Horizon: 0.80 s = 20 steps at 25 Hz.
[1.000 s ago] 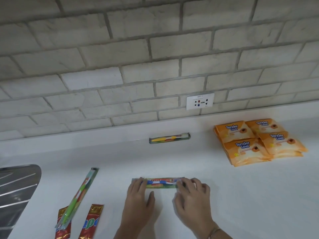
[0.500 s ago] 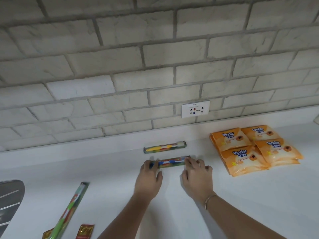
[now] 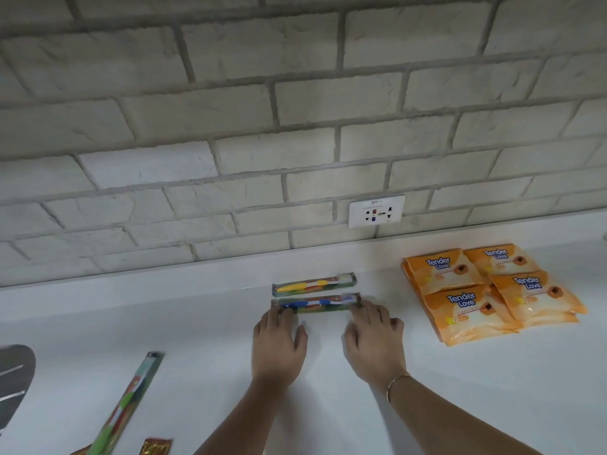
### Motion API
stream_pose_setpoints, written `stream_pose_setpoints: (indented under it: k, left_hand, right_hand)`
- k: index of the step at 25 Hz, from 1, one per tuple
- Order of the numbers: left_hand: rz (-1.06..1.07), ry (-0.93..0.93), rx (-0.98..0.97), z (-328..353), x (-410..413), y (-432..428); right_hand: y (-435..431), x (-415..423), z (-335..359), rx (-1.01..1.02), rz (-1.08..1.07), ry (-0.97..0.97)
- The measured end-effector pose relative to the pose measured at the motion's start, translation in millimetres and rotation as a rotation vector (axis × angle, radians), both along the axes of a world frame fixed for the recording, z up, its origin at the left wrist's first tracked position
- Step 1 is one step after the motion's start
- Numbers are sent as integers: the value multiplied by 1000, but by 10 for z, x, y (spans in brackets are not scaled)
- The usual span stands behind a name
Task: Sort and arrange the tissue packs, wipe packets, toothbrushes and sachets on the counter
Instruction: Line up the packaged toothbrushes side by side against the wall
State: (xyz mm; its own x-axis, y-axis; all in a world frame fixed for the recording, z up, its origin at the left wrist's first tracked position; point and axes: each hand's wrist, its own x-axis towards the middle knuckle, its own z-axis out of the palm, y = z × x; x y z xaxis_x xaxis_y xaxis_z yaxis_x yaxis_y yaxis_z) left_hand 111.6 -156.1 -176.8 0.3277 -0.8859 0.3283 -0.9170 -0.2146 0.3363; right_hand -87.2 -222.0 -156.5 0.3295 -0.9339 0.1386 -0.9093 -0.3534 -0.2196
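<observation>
Lying loose at the lower left of the frame, a long green toothbrush pack [image 3: 126,405] is slanting across the white counter [image 3: 460,389]. A red-and-gold sachet [image 3: 157,446] is peeking in at the bottom edge beside it, and a metal drainboard [image 3: 13,379] is showing at the far left.

Around the centre, two forearms are reaching up the frame. The left hand [image 3: 279,343] and right hand [image 3: 374,343] are lying flat with fingers extended, their fingertips pressing the two ends of a blue toothbrush pack [image 3: 315,303]. Neither hand is grasping it.

That pack is sitting level, directly below a yellow toothbrush pack [image 3: 313,284] and parallel to it. Whether the two are touching is unclear.

At the right, four orange packets [image 3: 492,290] are sitting in a neat overlapping block. Above them, a wall socket [image 3: 376,210] and a pale brick wall [image 3: 295,110] are filling the upper frame.

The sorting is looking partly done: the packets are grouped and two toothbrushes are lining up. The green toothbrush and the sachet are waiting their turn.
</observation>
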Motion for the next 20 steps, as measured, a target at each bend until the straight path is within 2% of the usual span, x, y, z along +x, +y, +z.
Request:
stream_pose_setpoints:
  k: [9, 20]
  left_hand:
    - [18, -18, 83, 36, -22, -23]
    - [5, -30, 74, 58, -32, -21]
  right_hand:
    - [-46, 23, -49, 44, 9, 67]
    - [-43, 20, -49, 36, -14, 60]
